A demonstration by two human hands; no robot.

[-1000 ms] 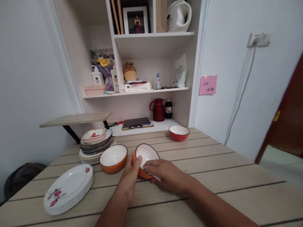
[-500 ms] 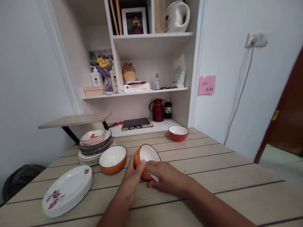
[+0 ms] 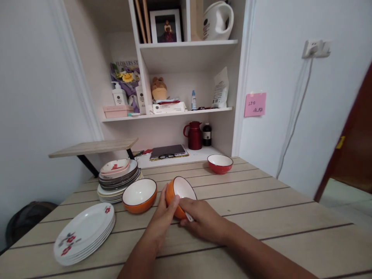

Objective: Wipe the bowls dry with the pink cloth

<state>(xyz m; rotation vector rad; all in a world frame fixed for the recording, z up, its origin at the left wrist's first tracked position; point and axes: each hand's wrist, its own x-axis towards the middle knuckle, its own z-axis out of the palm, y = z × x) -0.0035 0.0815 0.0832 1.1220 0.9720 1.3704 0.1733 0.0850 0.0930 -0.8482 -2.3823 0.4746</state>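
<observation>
An orange bowl (image 3: pixel 183 188) with a white inside and dark rim is tilted on its side above the middle of the table. My left hand (image 3: pixel 166 211) is wrapped around its left side, thumb over the near rim. My right hand (image 3: pixel 200 217) grips a folded white cloth (image 3: pixel 189 217) against the near rim, fingers reaching inside the bowl; most of the cloth is hidden. Just left, a second orange bowl (image 3: pixel 140 193) stands upright on the table. A red bowl (image 3: pixel 220 164) sits farther back on the right.
At the near left lies a stack of white flowered plates (image 3: pixel 87 228). Behind it rises a mixed pile of plates (image 3: pixel 117 180) topped by small dishes, beside a low wooden stand (image 3: pixel 93 148). Shelves at the back hold a red jug (image 3: pixel 194 135) and a dark bottle (image 3: pixel 206 135).
The tilted orange bowl has turned slightly in my hands. My right hand and the cloth have shifted a little along its near rim, with less cloth showing.
</observation>
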